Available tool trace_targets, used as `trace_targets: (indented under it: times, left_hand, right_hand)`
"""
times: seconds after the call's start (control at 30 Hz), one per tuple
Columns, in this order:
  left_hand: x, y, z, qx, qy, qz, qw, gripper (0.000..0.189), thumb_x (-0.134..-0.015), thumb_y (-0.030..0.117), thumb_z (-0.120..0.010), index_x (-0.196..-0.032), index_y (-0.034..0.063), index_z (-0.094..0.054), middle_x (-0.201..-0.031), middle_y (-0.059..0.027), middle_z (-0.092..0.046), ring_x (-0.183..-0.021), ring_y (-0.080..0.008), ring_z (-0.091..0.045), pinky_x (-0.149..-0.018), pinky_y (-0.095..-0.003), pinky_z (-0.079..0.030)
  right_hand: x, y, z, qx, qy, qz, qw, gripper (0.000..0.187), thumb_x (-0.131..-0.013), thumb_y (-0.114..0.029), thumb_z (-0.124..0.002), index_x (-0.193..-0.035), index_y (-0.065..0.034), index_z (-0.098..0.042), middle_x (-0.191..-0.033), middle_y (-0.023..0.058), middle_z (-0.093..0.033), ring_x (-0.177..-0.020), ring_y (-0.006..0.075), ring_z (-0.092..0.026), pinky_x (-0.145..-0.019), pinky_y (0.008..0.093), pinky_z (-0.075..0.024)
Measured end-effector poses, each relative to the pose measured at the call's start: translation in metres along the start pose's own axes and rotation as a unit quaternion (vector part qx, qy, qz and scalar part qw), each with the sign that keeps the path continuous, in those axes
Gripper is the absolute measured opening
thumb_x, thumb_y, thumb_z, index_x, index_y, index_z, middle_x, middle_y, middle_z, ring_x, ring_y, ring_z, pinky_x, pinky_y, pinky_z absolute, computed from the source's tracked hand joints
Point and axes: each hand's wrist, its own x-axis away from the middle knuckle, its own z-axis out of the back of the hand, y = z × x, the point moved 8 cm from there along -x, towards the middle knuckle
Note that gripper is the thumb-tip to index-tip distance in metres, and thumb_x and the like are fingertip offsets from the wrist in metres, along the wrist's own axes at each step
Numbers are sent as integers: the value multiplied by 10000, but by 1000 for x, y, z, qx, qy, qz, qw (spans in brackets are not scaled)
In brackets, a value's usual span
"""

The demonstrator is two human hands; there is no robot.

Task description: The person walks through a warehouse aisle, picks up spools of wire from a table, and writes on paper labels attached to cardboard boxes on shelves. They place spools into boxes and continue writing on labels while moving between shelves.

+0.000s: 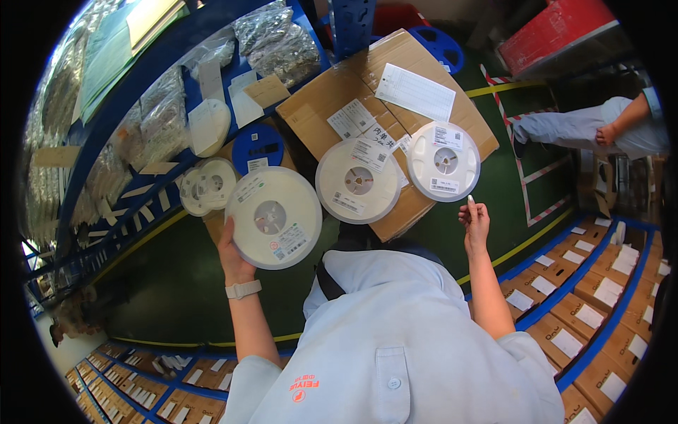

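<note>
In the head view, my left hand (237, 261) grips the lower left edge of a large white component reel (299, 206). The reel faces up toward me and bears labels with printed codes. My right hand (476, 225) is just below the right rim of another white reel (444, 152), thumb and forefinger close together. Whether the fingertips touch that rim I cannot tell. A third white reel (328, 183) lies to the left of it. Both of these reels rest on a cardboard box (318, 103), partly over its edge.
On the box are a printed sheet (418, 91) and label papers (350, 117). At left, a blue shelf rack (212, 124) holds bagged parts (275, 42); smaller white reels (225, 172) and a blue reel (270, 140) sit beside it. Another person (588, 124) stands at right. Boxed shelving (561, 307) lies behind me.
</note>
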Motion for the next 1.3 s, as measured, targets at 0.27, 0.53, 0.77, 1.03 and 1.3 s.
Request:
trace_targets:
  times: [0.27, 0.53, 0.77, 1.03, 1.3]
  left_hand:
    - [-8, -13, 5, -17, 5, 23, 1000, 452, -892, 210, -504, -1265, -20, -393, -1235, -167, -498, -1125, -293, -494, -965, -408, -404]
    - [-5, -42, -27, -49, -11, 135, 990, 456, -875, 193, -520, -1255, -31, -405, -1218, -161, -512, -1099, -292, -509, -936, -405, -425]
    - [-2, -147, -102, -136, -143, 304, 932, 438, -846, 217, -539, -1216, -10, -476, -1175, -132, -559, -1084, -240, -532, -955, -372, -409]
    - [53, -280, -249, -262, -253, 428, 827, 538, -848, 166, -553, -1314, -1, -342, -1278, -173, -462, -1182, -322, -444, -985, -469, -386]
    - [142, -511, -371, -276, -385, 511, 717, 410, -827, 48, -539, -1223, -13, -451, -1195, -112, -528, -1103, -227, -497, -961, -371, -389]
  right_hand:
    - [27, 9, -19, 1, -55, -7, 998, 241, -909, -288, -515, -758, -101, -496, -676, 34, -594, -560, 78, -534, -540, 199, -432]
    - [58, -6, -30, 30, -62, -5, 998, 259, -919, -282, -482, -773, -68, -493, -669, 43, -586, -561, 77, -522, -541, 201, -426]
    - [100, -21, -23, -159, -72, -6, 985, 113, -896, -111, -500, -928, -3, -501, -809, 135, -599, -754, 212, -632, -653, 322, -539]
    - [81, -66, 99, -208, 18, 74, 975, 91, -912, -158, -513, -891, -70, -513, -776, 11, -547, -730, 90, -540, -690, 229, -449]
    - [102, -86, 330, -4, 275, 207, 939, 169, -868, -222, -556, -827, -64, -516, -790, 21, -513, -743, 115, -476, -654, 286, -401]
